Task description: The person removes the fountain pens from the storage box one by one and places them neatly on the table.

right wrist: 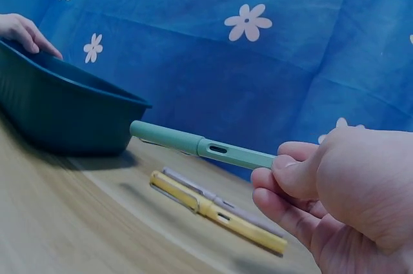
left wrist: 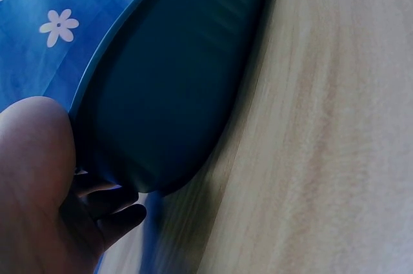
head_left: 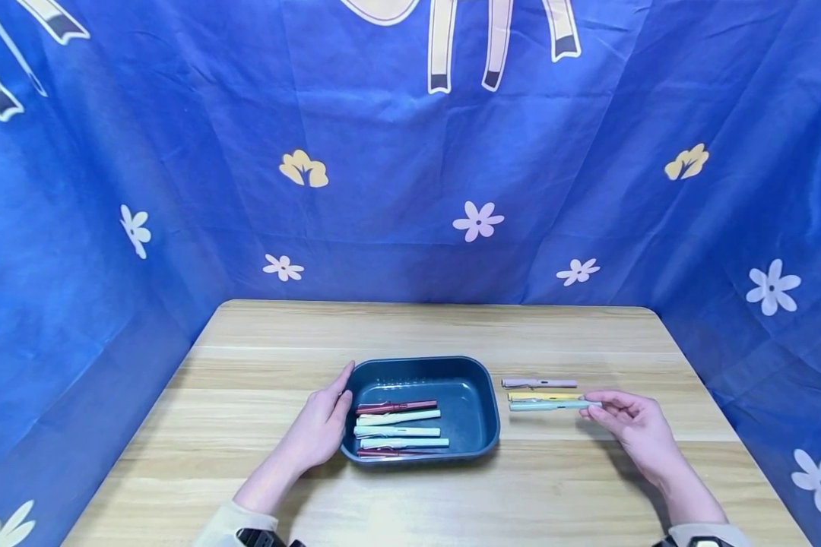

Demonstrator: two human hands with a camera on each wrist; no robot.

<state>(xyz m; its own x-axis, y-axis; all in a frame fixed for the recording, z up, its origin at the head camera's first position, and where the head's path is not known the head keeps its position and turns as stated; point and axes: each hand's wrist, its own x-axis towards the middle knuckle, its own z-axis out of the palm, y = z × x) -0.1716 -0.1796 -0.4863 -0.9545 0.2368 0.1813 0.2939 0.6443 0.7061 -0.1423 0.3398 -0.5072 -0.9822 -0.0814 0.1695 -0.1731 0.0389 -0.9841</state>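
- Currently, a light green pen (head_left: 550, 406) is being pinched at one end by the right hand (head_left: 635, 429), its thumb and fingertips pressed together on the barrel, and is being held above the table (head_left: 554, 494), right of the tray.
- Near it, a yellow pen (right wrist: 216, 213) and a lilac pen (head_left: 540, 383) are being supported side by side by the table.
- Meanwhile, the dark teal tray (head_left: 468, 410) is being gripped at its left end by the left hand (head_left: 320, 425), thumb at the rim.
- Inside, two dark red pens (head_left: 397, 408) and three pale green pens (head_left: 400, 431) are being contained, lying in a row.
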